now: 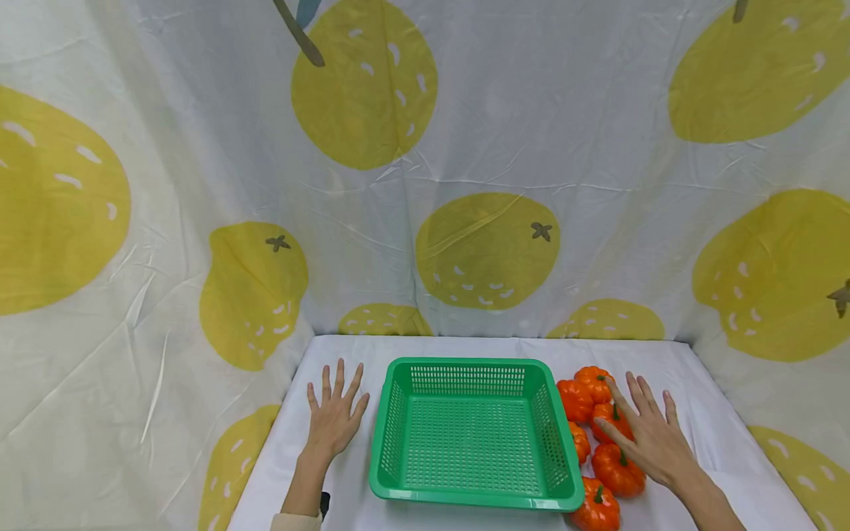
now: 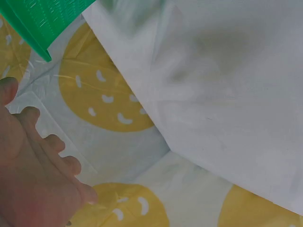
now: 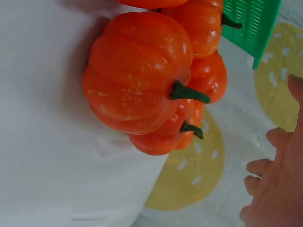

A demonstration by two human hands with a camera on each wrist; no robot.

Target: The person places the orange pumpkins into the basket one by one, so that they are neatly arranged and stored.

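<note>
A green plastic basket (image 1: 474,495) with perforated sides stands between my hands in the head view, nothing lying in it. To its left my left hand (image 1: 334,424) has its fingers spread and holds nothing. My right hand (image 1: 654,441) is on the other side, fingers spread, just above and beside several small orange pumpkins (image 1: 617,470). These pumpkins cluster along the basket's right wall, green stems showing. One large pumpkin (image 3: 137,71) fills much of the right wrist view, apart from the right hand (image 3: 279,175). In the left wrist view, the left hand (image 2: 38,165) is near the basket's corner (image 2: 40,42).
A white cloth (image 1: 352,487) covers the table. Around its back and sides hangs a pale curtain (image 1: 358,243) printed with yellow fruit. A dark band (image 1: 325,505) shows at the left wrist.
</note>
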